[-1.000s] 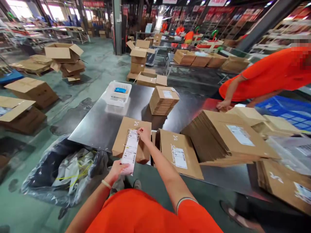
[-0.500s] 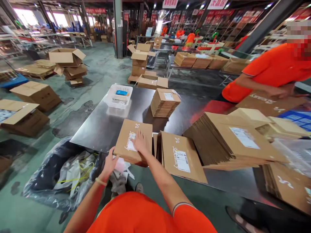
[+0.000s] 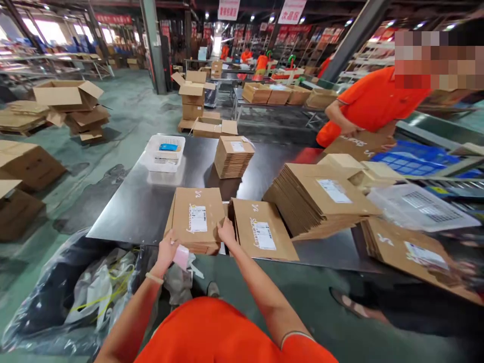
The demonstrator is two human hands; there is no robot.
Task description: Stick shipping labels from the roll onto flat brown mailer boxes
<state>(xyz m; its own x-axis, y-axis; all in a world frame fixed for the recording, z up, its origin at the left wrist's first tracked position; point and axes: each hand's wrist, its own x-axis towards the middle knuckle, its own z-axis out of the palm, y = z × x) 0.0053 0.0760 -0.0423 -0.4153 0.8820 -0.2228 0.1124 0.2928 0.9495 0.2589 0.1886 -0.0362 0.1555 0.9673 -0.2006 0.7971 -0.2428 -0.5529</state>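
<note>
The left hand (image 3: 167, 252) pinches pink paper (image 3: 181, 257), with the cardboard stack (image 3: 197, 217) just beyond. The right hand (image 3: 227, 233) touches the stack's right edge, grip unclear.

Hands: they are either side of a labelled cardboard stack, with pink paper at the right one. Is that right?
No: the head view shows the pink paper at the left hand. The right hand is across the labelled cardboard stack from it, as you said.
</note>
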